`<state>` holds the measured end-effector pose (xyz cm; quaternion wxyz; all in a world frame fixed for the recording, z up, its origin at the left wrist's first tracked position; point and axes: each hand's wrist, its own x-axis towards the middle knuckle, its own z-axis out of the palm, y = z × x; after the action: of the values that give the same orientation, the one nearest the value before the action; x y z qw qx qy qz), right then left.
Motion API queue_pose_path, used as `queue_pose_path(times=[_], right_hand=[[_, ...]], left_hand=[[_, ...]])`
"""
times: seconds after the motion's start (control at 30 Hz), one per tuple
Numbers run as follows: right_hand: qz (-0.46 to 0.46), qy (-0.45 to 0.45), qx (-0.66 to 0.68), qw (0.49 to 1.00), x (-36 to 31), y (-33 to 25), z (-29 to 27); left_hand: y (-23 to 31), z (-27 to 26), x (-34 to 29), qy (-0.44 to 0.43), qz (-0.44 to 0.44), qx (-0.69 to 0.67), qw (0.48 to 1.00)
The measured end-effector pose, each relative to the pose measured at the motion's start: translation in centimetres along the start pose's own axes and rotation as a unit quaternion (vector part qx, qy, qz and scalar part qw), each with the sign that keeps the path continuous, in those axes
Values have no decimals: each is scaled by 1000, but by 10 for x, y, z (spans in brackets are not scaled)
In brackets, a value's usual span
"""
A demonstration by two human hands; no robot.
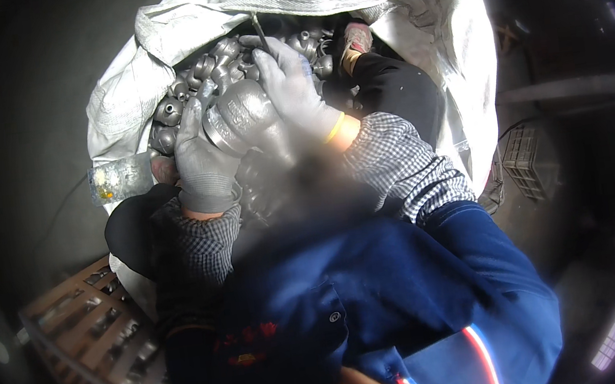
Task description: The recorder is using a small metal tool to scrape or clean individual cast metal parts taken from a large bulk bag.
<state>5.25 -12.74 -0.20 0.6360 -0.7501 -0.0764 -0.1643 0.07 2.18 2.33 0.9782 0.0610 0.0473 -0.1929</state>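
A large grey cast-metal fitting (250,113), rounded with a ringed collar at its left end, lies in front of me above the heap. My left hand (203,152), in a grey knit glove, holds it by the collar side; some of its fingers are hidden behind the metal. My right hand (300,91), gloved as well, is on the far right of the fitting. Between its thumb and fingers it grips a thin dark rod-like tool (259,30), pointing up and away. The tool's kind cannot be made out.
A big white woven sack (118,85) surrounds many smaller grey metal fittings (168,111). A leg with a shoe (357,36) rests inside it at the right. A slatted brown crate (67,298) stands at lower left, a plastic basket (524,158) at right.
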Motion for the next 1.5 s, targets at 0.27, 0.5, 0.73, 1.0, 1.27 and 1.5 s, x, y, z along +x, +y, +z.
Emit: queue_pose_path(times=[0.27,0.5,0.73,1.0,1.27,1.5], right_hand=[[138,23,124,982,2,-6,-7],[9,16,24,1000,-1,-5,-1],[150,-9,-21,988,2,13,-5],[154,-49,-17,987,3,20,-8],[32,-144,78,986,9,-16,-27],[123,-215,115,962,6,-15,-29]], left_hand=[[2,-5,7,69,36,63,995],[5,-17,14,-5,4,-6,1000],[-8,2,10,59,113,152,980],[-7,2,-4,25,170,342,924],[-2,-7,-4,37,158,474,866],[-4,-7,-3,22,161,569,806]])
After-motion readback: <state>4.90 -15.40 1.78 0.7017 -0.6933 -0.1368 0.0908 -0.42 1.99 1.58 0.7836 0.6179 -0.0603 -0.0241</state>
